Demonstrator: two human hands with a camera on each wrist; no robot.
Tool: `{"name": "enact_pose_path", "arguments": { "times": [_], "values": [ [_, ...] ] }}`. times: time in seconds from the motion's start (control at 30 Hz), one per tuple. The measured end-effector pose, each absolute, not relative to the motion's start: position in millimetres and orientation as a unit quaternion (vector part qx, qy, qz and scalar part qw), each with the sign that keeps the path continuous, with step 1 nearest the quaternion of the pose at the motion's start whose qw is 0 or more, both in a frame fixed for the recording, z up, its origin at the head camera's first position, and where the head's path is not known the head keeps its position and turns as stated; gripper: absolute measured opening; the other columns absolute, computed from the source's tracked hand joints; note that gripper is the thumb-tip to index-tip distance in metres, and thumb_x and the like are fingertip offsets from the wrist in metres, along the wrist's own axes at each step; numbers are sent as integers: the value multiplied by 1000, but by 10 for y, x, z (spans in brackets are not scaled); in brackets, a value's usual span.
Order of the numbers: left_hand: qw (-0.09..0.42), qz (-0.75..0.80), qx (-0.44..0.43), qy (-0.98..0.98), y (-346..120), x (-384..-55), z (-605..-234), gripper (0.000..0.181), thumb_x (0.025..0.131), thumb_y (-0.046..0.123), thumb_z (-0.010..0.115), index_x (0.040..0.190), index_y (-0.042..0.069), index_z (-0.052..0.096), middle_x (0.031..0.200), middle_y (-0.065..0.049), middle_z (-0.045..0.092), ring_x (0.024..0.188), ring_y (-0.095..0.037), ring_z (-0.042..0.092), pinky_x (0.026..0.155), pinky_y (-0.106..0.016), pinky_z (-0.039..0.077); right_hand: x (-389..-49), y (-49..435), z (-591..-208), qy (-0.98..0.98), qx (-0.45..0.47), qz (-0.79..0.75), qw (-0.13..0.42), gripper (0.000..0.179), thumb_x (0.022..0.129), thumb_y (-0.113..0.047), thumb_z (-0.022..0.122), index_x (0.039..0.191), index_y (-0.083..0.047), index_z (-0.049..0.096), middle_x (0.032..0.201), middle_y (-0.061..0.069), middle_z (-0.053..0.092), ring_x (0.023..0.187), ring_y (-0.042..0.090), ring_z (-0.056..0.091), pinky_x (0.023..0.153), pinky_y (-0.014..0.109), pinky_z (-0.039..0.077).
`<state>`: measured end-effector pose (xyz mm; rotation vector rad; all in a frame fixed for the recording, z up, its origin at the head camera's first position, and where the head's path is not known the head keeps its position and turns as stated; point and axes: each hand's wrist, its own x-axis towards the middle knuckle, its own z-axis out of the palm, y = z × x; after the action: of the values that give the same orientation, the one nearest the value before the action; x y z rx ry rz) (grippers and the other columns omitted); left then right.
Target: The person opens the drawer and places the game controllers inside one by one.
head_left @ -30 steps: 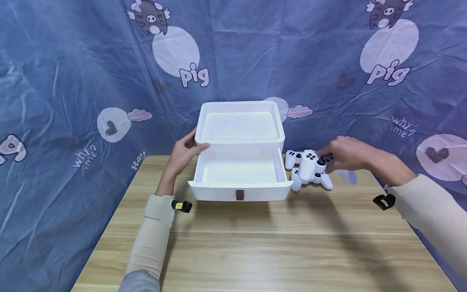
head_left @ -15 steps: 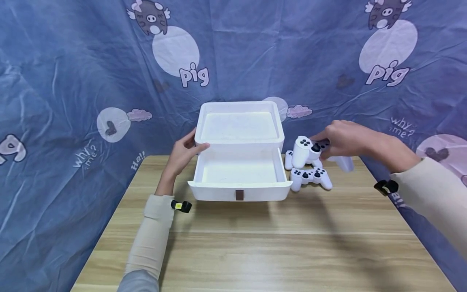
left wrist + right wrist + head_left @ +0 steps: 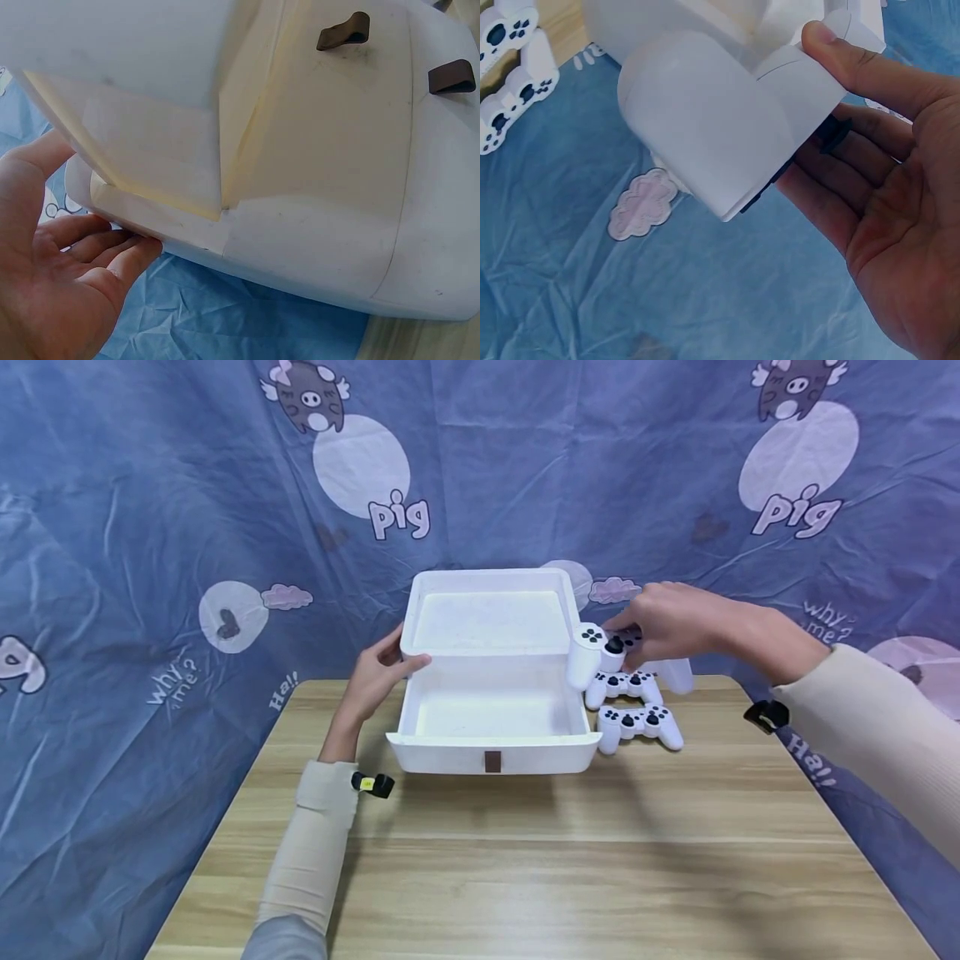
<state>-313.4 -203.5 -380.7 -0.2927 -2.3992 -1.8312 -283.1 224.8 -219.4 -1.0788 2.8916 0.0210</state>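
Note:
A white drawer unit (image 3: 495, 647) stands at the back of the table with its lower drawer (image 3: 495, 762) pulled out. The drawer's inside is bare. My left hand (image 3: 375, 672) grips the unit's left front corner, thumb along the front and fingers on the side; in the left wrist view those fingertips press its edge. My right hand (image 3: 667, 620) holds a white game controller (image 3: 587, 656) in the air beside the drawer's right side, one handle overlapping it in the head view. In the right wrist view, thumb and fingers pinch the controller (image 3: 705, 120) from both faces.
Two more white controllers, a rear one (image 3: 622, 687) and a front one (image 3: 640, 725), lie on the wooden table (image 3: 487, 868) right of the drawer. A blue printed cloth (image 3: 502, 460) hangs behind. Brown pull tabs (image 3: 346, 31) show on the unit's front.
My right hand has lifted the controller and carried it left, from over the other two toward the drawer. The two on the table are now uncovered. My left hand has stayed put.

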Motion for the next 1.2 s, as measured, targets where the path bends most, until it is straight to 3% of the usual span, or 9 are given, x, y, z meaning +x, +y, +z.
{"name": "enact_pose_path", "arguments": {
  "times": [0.13, 0.3, 0.53, 0.7, 0.83, 0.97, 1.2],
  "values": [
    [54, -604, -97, -789, -2041, -3127, -3806, 89, 90, 38, 88, 165, 23, 42, 169, -5, 45, 156, -25, 44, 125, -49, 43, -2853, 2121, -2128, 932, -360, 9, 29, 59, 78, -27, 93, 130, -5, 77, 92, 4, 82, 62, 8, 59, 71, 42, 57],
    [54, -603, -98, -790, -2049, -3124, -3819, 89, 90, 39, 88, 165, 24, 42, 169, -5, 45, 155, -25, 44, 124, -49, 44, -2874, 1956, -2072, 923, -382, 19, 35, 58, 79, -25, 93, 130, -4, 77, 85, 2, 78, 63, 11, 53, 67, 35, 50],
    [57, -606, -101, -787, -2059, -3139, -3821, 88, 90, 37, 88, 165, 24, 42, 169, -4, 45, 156, -24, 44, 125, -49, 43, -2876, 1694, -2028, 912, -405, 23, 57, 54, 82, -23, 91, 131, -5, 76, 89, 1, 80, 63, 10, 54, 65, 31, 44],
    [55, -609, -105, -785, -2055, -3146, -3827, 88, 90, 37, 88, 164, 25, 43, 169, -4, 45, 156, -23, 44, 125, -48, 43, -2889, 1485, -2022, 905, -418, 25, 75, 43, 84, -26, 91, 122, -8, 81, 73, -4, 69, 61, 11, 46, 61, 29, 38],
    [55, -611, -104, -783, -2067, -3142, -3828, 87, 91, 35, 88, 164, 24, 43, 169, -4, 44, 156, -23, 44, 125, -48, 43, -2917, 1300, -2035, 899, -429, 31, 85, 37, 85, -29, 90, 116, -10, 82, 71, -6, 64, 61, 11, 45, 60, 28, 37],
    [53, -610, -98, -784, -2080, -3136, -3825, 88, 91, 36, 87, 165, 24, 41, 169, -5, 45, 156, -24, 44, 124, -48, 43, -2943, 1115, -2069, 891, -443, 34, 95, 20, 84, -28, 90, 95, -15, 80, 67, -7, 56, 61, 12, 45, 59, 29, 39],
    [53, -614, -93, -782, -2047, -3134, -3815, 88, 90, 37, 88, 164, 22, 43, 168, -6, 45, 155, -24, 45, 124, -45, 44, -2991, 880, -2137, 886, -449, 32, 109, 18, 81, -27, 89, 82, -18, 74, 67, -7, 54, 63, 13, 47, 61, 30, 43]
  ]
}}
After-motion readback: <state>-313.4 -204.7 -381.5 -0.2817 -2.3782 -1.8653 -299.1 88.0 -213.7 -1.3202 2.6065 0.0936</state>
